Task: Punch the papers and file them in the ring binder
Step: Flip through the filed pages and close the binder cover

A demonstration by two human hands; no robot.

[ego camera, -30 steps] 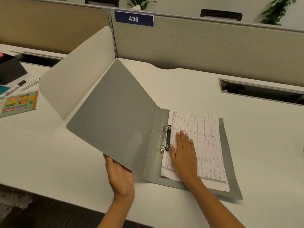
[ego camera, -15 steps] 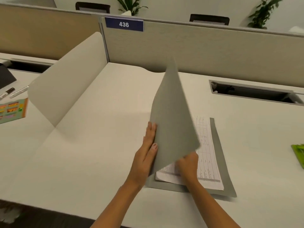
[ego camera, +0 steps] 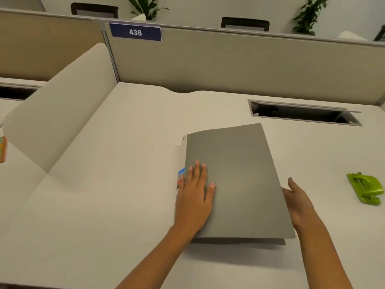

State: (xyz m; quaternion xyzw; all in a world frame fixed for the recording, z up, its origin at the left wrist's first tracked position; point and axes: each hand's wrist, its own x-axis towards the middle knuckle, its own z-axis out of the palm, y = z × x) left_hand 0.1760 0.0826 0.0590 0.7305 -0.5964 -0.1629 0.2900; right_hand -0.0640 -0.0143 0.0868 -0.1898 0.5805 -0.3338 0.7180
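Note:
The grey ring binder (ego camera: 239, 174) lies closed on the white desk (ego camera: 125, 205), its front cover slightly raised along the near edge. A spine label with coloured blocks shows at its left side. My left hand (ego camera: 195, 197) lies flat on the cover near the spine, fingers straight. At the binder's right edge is my right hand (ego camera: 298, 201), fingers relaxed, just beside or touching the cover. The papers are hidden inside. A green hole punch (ego camera: 366, 190) sits at the far right.
A curved white divider panel (ego camera: 58, 109) rises on the left. A beige partition (ego camera: 229, 63) with a "436" sign closes the back. A cable slot (ego camera: 304, 113) opens in the desk behind the binder. A colourful card (ego camera: 2, 151) peeks in at the left edge.
The front cover swung over from the left and came down onto the papers. My right hand slid out from the page to the binder's right edge. My left hand now lies on the cover.

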